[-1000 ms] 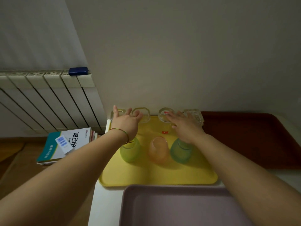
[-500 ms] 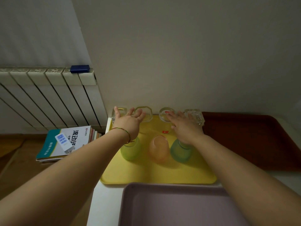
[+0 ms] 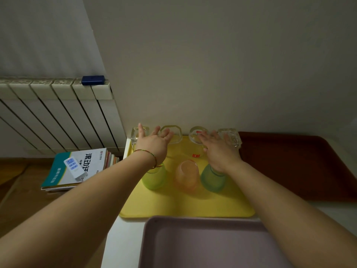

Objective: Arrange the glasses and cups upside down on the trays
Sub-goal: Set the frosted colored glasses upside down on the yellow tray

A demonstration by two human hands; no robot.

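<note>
1. The left hand has hardly moved over the last second. Its fingers stay spread and straight and grip nothing. The square clear glass lies under the outermost fingertip and the octagonal clear glass just past the inner ones. I cannot tell whether any tip touches glass.
2. The right hand has held its pose too, fingers apart and clamped on nothing. The round clear glass with a red mark sits at its inner fingertips and the cut-glass tumbler beside its outer ones.
3. The lime-green cup is below the left wrist and the teal cup below the right wrist. The orange cup stands between the two arms, behind the fingers and untouched.
4. All seven vessels stand where they were on the yellow tray. Only the view has drifted slightly.
5. The dark red tray, beyond the right hand's outer fingers, and the mauve tray, well behind both wrists, hold nothing.
6. Judgement: the reach has stalled at a hover, so no grasp has closed and spreading the glasses onto the other trays has not started. Which way up the glasses stand is unclear.
</note>
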